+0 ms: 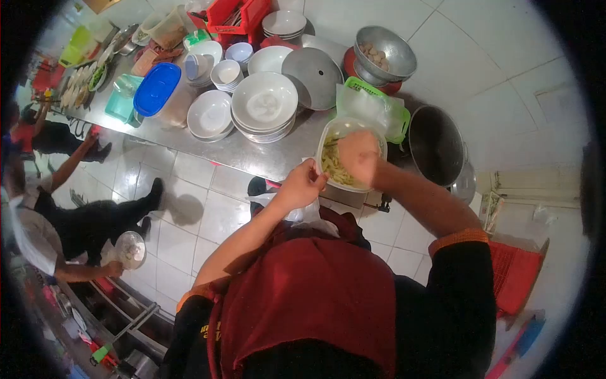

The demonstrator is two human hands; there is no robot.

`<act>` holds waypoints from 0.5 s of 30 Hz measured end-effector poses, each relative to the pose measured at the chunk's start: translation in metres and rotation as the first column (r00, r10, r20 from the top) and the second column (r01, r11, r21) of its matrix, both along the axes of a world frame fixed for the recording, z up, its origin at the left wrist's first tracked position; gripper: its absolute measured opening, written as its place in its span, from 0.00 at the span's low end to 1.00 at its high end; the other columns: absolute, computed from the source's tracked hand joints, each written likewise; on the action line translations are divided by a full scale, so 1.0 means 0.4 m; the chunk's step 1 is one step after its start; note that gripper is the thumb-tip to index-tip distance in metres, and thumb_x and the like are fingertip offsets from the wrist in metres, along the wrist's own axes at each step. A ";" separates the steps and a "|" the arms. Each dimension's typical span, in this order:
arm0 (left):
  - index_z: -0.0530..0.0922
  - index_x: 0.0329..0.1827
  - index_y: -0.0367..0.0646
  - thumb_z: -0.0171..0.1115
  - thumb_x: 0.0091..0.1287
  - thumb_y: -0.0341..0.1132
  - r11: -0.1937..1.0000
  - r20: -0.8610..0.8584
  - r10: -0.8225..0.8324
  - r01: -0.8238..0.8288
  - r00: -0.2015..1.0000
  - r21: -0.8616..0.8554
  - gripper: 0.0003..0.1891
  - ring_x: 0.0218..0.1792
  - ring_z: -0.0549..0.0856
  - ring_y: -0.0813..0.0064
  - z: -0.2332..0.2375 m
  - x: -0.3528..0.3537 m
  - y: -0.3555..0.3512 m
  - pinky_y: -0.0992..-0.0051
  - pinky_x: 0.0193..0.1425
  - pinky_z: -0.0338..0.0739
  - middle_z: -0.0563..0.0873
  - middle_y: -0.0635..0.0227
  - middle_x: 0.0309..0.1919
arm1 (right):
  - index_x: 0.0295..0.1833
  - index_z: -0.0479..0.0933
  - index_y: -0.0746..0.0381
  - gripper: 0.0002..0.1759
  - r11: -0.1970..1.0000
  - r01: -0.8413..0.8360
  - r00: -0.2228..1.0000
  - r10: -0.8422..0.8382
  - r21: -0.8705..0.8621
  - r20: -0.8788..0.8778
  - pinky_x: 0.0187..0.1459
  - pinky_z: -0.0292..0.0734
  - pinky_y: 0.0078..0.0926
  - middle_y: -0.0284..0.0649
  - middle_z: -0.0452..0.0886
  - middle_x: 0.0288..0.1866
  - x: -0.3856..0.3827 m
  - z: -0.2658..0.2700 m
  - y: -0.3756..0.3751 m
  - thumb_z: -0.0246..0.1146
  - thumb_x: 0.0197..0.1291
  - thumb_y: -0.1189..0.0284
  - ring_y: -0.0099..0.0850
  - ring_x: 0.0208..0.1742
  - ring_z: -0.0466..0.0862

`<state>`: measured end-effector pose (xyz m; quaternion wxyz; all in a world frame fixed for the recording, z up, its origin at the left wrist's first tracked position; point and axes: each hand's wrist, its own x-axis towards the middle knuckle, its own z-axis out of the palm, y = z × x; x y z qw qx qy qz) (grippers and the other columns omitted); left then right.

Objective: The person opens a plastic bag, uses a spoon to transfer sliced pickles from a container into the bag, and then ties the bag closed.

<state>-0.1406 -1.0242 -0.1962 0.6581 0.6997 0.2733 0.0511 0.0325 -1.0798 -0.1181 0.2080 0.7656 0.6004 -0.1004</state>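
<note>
A white plastic tub [323,136] stands at the counter's near edge, with yellowish noodles [333,165] inside. My right hand [360,156] reaches down into it, slightly blurred, with its fingers curled into the noodles and their tips hidden. Beside the tub's left rim, my left hand [304,184] is closed, thumb against fingers. It pinches what looks like a thin white plastic bag [308,215], which hangs below the hand in front of my apron.
Stacked white bowls [264,101], a grey lid [312,79] and a blue-lidded container [158,90] crowd the counter [252,155]. A green basket [394,120], a deep dark pot [437,145] and a colander of round balls [385,57] stand right. At left, a person holds a bowl [130,250].
</note>
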 end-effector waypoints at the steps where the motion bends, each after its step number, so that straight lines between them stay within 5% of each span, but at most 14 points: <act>1: 0.71 0.41 0.37 0.58 0.73 0.34 1.000 -0.001 0.002 -0.002 1.000 -0.003 0.09 0.30 0.84 0.77 -0.001 -0.003 -0.003 0.75 0.35 0.77 0.82 0.64 0.30 | 0.39 0.88 0.56 0.13 1.000 -0.002 1.000 0.002 -0.003 -0.001 0.40 0.81 0.36 0.42 0.88 0.40 0.019 -0.021 0.001 0.57 0.60 0.67 0.36 0.42 0.88; 3: 0.69 0.40 0.38 0.56 0.74 0.31 0.992 0.111 0.036 -0.022 0.993 -0.123 0.07 0.32 0.85 0.77 0.002 -0.002 -0.014 0.76 0.36 0.77 0.81 0.65 0.32 | 0.40 0.87 0.56 0.13 0.990 -0.125 0.992 0.125 -0.059 -0.006 0.41 0.81 0.37 0.42 0.88 0.39 0.059 -0.059 -0.010 0.57 0.58 0.68 0.37 0.42 0.88; 7: 0.67 0.41 0.39 0.54 0.75 0.31 0.995 0.136 0.039 -0.025 0.990 -0.099 0.07 0.34 0.85 0.76 0.025 -0.005 -0.027 0.76 0.38 0.77 0.80 0.65 0.32 | 0.38 0.87 0.55 0.13 0.970 -0.194 0.980 0.199 -0.146 0.017 0.41 0.82 0.38 0.43 0.88 0.39 0.065 -0.087 -0.040 0.57 0.59 0.70 0.38 0.42 0.88; 10: 0.67 0.42 0.38 0.53 0.76 0.31 0.990 0.154 0.072 -0.052 0.985 -0.131 0.07 0.34 0.86 0.76 0.033 -0.003 -0.035 0.75 0.39 0.77 0.80 0.64 0.34 | 0.37 0.87 0.59 0.12 0.990 -0.098 0.989 0.086 -0.098 -0.124 0.42 0.82 0.39 0.46 0.88 0.39 0.071 -0.053 -0.022 0.58 0.56 0.70 0.41 0.44 0.88; 13: 0.68 0.44 0.35 0.54 0.75 0.34 0.994 0.180 0.091 -0.080 0.979 -0.068 0.10 0.32 0.86 0.73 0.010 -0.002 -0.040 0.72 0.37 0.78 0.82 0.61 0.31 | 0.37 0.86 0.65 0.13 0.965 -0.125 0.949 0.049 -0.232 -0.310 0.43 0.82 0.41 0.52 0.86 0.39 0.091 -0.051 -0.004 0.59 0.53 0.69 0.46 0.43 0.87; 15: 0.66 0.45 0.35 0.54 0.75 0.34 0.997 0.185 0.046 -0.034 0.982 -0.066 0.10 0.32 0.86 0.72 -0.004 -0.003 -0.035 0.72 0.36 0.78 0.82 0.60 0.31 | 0.35 0.83 0.72 0.16 0.988 0.071 0.898 -0.123 -0.137 -0.423 0.43 0.81 0.44 0.59 0.84 0.36 0.098 -0.093 -0.004 0.59 0.50 0.69 0.52 0.40 0.86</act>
